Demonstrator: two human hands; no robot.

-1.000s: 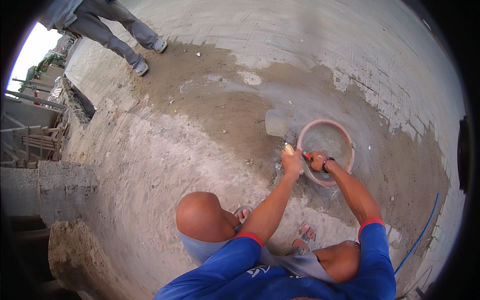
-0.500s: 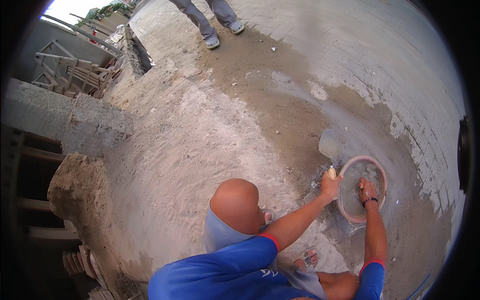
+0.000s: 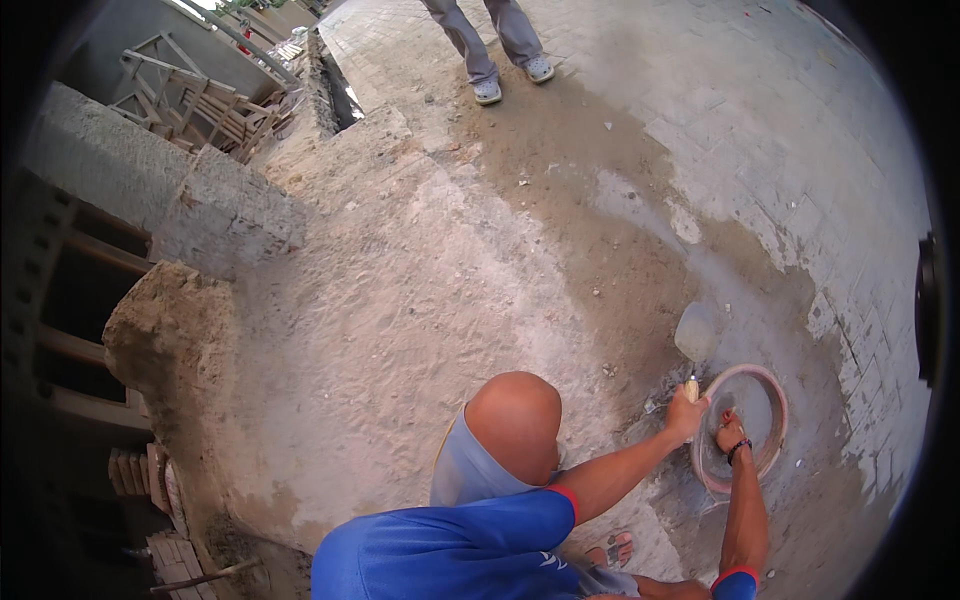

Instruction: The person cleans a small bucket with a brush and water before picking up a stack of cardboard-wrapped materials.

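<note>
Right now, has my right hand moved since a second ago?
Yes. Judged against the round tub, your right hand has shifted from the side near your left hand toward the middle.

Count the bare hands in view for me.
2: the left hand grips a wooden handle at the round basin's left side; the right hand is within its rim. The standing person's hands are out of frame.
</note>
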